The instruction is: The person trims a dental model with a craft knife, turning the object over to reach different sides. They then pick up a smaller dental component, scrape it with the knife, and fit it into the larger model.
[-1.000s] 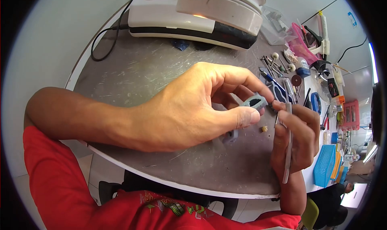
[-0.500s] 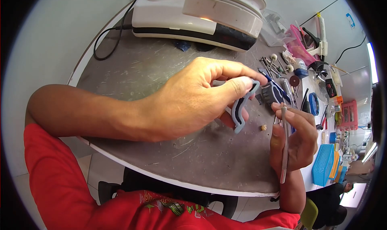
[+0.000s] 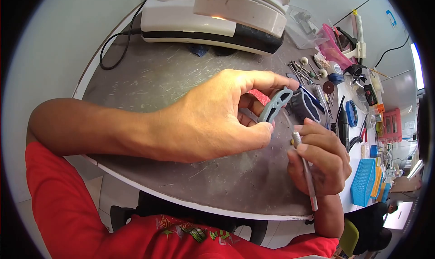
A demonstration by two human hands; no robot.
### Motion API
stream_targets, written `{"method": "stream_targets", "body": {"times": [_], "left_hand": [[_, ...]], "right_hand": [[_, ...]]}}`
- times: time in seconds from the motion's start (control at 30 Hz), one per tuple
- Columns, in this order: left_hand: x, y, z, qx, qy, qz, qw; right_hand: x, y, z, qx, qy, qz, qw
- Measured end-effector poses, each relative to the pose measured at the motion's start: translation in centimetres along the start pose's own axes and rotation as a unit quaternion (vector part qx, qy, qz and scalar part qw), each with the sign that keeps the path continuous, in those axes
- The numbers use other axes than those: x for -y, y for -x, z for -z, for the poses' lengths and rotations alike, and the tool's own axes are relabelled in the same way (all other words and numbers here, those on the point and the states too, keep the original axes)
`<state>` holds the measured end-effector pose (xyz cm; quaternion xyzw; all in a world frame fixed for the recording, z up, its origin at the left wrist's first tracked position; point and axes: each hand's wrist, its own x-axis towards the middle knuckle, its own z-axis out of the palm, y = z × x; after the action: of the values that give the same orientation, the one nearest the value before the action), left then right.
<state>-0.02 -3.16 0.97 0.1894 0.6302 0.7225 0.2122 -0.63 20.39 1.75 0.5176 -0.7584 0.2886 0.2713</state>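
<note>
My left hand (image 3: 213,118) grips a curved grey-blue hollow piece (image 3: 276,104) by its ends, with the dark openings along its edge facing me. Something red and textured (image 3: 258,95) shows behind it, between the fingers. In my right hand (image 3: 324,157) is a slim metal craft knife (image 3: 306,170), held like a pen. Its thin tip points up toward the grey-blue piece, apart from it. Beyond, a dark grey hollow model (image 3: 305,107) with a pale rim lies on the table. A small yellowish bit near the knife's collar is mostly hidden.
A white machine (image 3: 190,21) with a ribbed hose stands at the back of the scratched grey table (image 3: 145,84). Rotary burs (image 3: 303,70), a pink basket (image 3: 335,46) and a blue basket (image 3: 364,182) line the right side. Another person (image 3: 369,227) is at the far right.
My left hand has turned the grey-blue piece, bringing its hollow edge and the red part into view. My right hand has moved left, tilting the knife tip toward the piece.
</note>
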Motion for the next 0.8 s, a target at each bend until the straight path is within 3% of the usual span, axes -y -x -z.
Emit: {"method": "stream_targets", "body": {"times": [0.3, 0.37, 0.8], "left_hand": [[0.2, -0.1, -0.1, -0.011, 0.006, -0.04, 0.999], [0.2, -0.1, 0.1, 0.0, 0.025, -0.006, 1.0], [-0.1, 0.0, 0.0, -0.007, 0.01, 0.006, 1.0]], "right_hand": [[0.6, -0.1, 0.9, -0.025, 0.016, -0.051, 0.998], [0.3, -0.1, 1.3, -0.03, 0.014, -0.06, 0.998], [0.1, 0.0, 0.7, -0.036, -0.024, -0.092, 0.995]]}}
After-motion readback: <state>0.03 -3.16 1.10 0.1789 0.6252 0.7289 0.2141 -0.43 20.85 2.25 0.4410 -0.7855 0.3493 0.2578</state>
